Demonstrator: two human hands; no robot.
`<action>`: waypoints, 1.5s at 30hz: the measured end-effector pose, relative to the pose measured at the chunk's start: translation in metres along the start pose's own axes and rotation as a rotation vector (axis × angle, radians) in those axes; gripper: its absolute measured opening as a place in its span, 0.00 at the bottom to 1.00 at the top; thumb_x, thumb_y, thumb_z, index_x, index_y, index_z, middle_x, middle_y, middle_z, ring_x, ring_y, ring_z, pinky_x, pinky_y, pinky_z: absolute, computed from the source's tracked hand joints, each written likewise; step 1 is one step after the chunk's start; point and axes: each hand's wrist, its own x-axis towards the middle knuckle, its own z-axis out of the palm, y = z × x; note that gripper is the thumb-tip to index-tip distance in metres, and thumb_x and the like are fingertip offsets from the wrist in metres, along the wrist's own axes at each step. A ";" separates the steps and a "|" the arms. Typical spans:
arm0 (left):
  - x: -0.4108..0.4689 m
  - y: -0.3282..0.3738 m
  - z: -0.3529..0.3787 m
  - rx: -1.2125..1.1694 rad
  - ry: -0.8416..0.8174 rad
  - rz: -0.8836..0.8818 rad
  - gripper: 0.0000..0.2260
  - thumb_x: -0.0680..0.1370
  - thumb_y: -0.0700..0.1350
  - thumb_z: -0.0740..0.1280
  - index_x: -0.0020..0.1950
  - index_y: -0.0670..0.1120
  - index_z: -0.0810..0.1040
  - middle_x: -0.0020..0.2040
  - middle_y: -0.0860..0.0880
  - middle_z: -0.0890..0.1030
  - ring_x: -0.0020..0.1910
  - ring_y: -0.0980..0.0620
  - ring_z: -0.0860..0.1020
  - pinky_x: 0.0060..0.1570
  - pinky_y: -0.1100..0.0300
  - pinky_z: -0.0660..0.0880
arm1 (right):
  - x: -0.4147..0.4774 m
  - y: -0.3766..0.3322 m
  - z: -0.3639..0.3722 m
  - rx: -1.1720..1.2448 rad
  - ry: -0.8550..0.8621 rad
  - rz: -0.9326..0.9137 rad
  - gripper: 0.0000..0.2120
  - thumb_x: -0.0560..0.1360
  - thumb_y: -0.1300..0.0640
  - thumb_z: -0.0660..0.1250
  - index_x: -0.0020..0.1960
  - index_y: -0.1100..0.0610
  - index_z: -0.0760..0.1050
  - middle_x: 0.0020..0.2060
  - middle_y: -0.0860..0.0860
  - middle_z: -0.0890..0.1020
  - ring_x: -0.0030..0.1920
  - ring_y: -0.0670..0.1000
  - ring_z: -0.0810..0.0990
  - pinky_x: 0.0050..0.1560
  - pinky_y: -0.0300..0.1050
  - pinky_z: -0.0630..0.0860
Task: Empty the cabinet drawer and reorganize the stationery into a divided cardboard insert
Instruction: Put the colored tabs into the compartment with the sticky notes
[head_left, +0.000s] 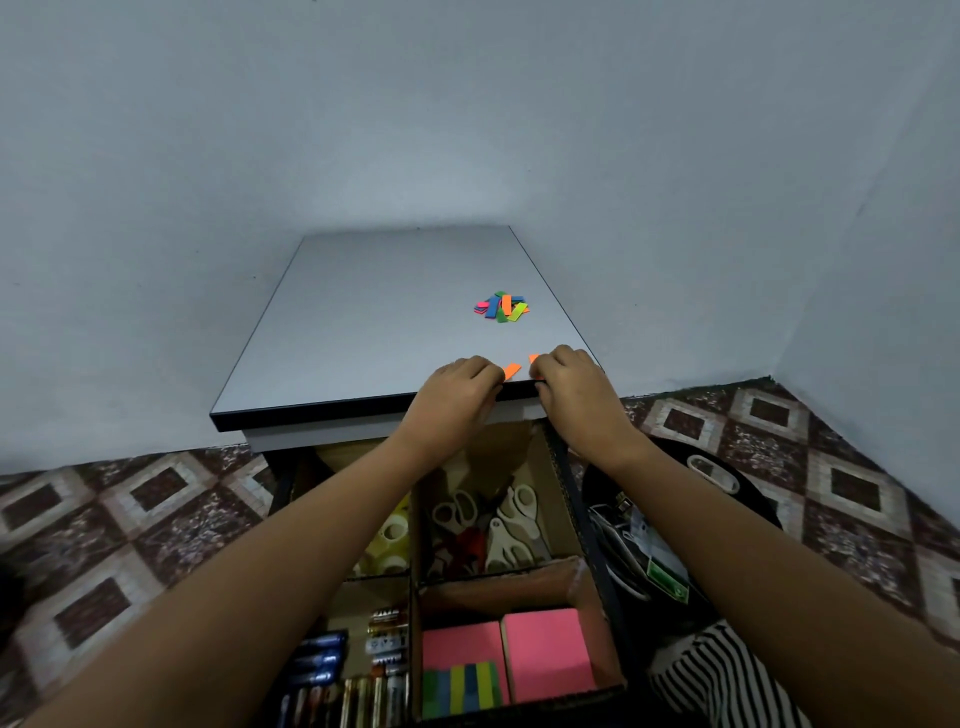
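Both my hands are at the front edge of the grey cabinet top (363, 322). My left hand (454, 392) has curled fingers touching an orange sticky flag (512, 370). My right hand (571, 387) has curled fingers over a second orange flag (533, 358), mostly hidden. A small heap of coloured flags (501, 306) lies farther back on the top. Below my arms the divided cardboard insert (566, 467) sits in the open drawer, holding scissors (511, 525), tape rolls (389, 540), batteries (358, 670), pink sticky note pads (545, 654) and striped flag strips (462, 688).
A black round tray (748, 467) with cables and small items sits on the patterned tile floor to the right of the drawer. Pale walls close in behind and to the right. Striped fabric (722, 675) shows at lower right.
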 end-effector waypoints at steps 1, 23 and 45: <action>-0.001 0.001 -0.003 -0.022 0.010 -0.024 0.08 0.77 0.41 0.63 0.48 0.38 0.78 0.42 0.41 0.81 0.38 0.44 0.78 0.35 0.54 0.76 | 0.000 0.000 0.001 0.009 0.012 -0.005 0.08 0.78 0.65 0.59 0.53 0.62 0.75 0.50 0.58 0.77 0.50 0.57 0.73 0.47 0.50 0.71; -0.126 0.033 -0.051 -0.549 -0.052 -0.652 0.07 0.76 0.41 0.68 0.51 0.49 0.82 0.45 0.59 0.80 0.46 0.70 0.75 0.45 0.76 0.70 | -0.080 -0.066 -0.006 0.818 -0.271 0.166 0.04 0.75 0.63 0.67 0.45 0.56 0.79 0.35 0.41 0.76 0.37 0.35 0.76 0.39 0.27 0.70; -0.159 0.038 -0.052 -0.604 -0.238 -0.726 0.06 0.75 0.43 0.68 0.50 0.50 0.82 0.43 0.62 0.79 0.43 0.72 0.76 0.43 0.79 0.68 | -0.123 -0.091 0.031 0.440 -0.972 -0.127 0.08 0.76 0.63 0.62 0.51 0.56 0.78 0.44 0.48 0.80 0.43 0.43 0.75 0.39 0.25 0.68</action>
